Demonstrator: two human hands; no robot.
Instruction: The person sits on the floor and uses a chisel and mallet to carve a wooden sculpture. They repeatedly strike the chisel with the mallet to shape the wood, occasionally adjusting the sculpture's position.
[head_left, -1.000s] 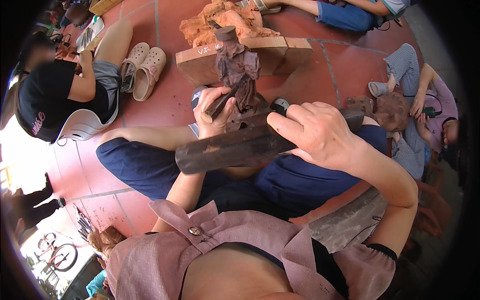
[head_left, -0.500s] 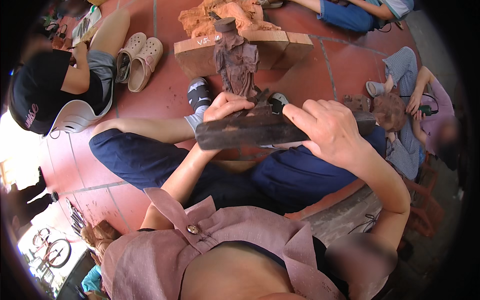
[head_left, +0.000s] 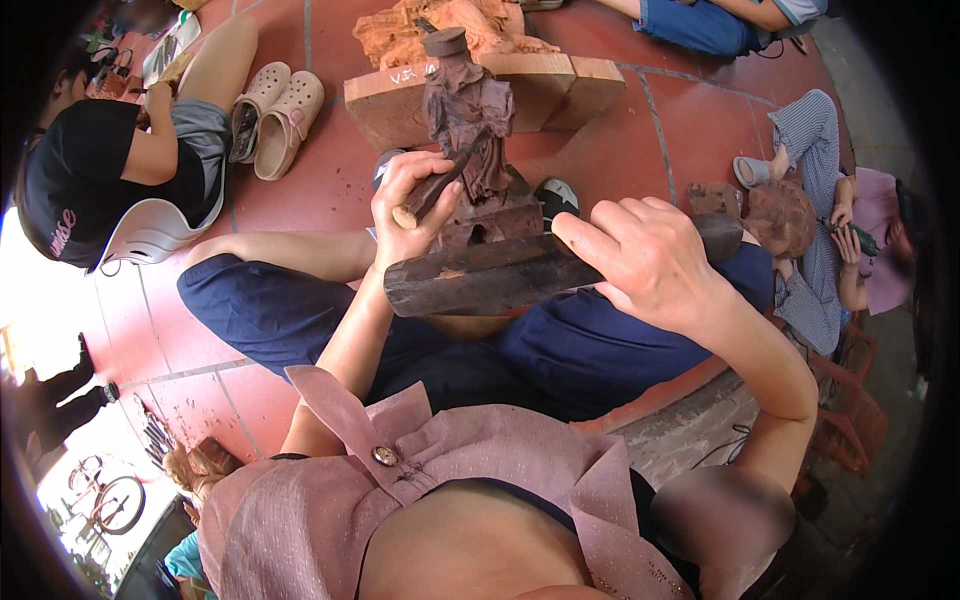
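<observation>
A dark carved wooden figure (head_left: 468, 115) with a flat-topped hat stands upright in front of me on its rough block base (head_left: 490, 222). In my left hand (head_left: 395, 190) is a wood chisel (head_left: 432, 197), its handle end pointing back toward me and its far end against or close to the figure's lower robe; actual contact I cannot tell. My right hand (head_left: 650, 255) grips a long, dark, worn wooden mallet (head_left: 480, 278), fingers wrapped over it. The mallet lies crosswise, nearer to me than the base and apart from the chisel handle.
Behind the figure, an orange wood carving (head_left: 450, 35) rests on a thick wooden slab (head_left: 400, 105). Beige clogs (head_left: 290, 120) sit on the red tile floor at left, beside a seated person in a black cap (head_left: 62, 215). Rightward are a brown carved piece (head_left: 783, 218) and another person.
My left hand has risen up and left from behind the mallet, bringing the chisel handle into sight. The mallet's left end has dropped slightly, and the person at right has shifted their hands.
</observation>
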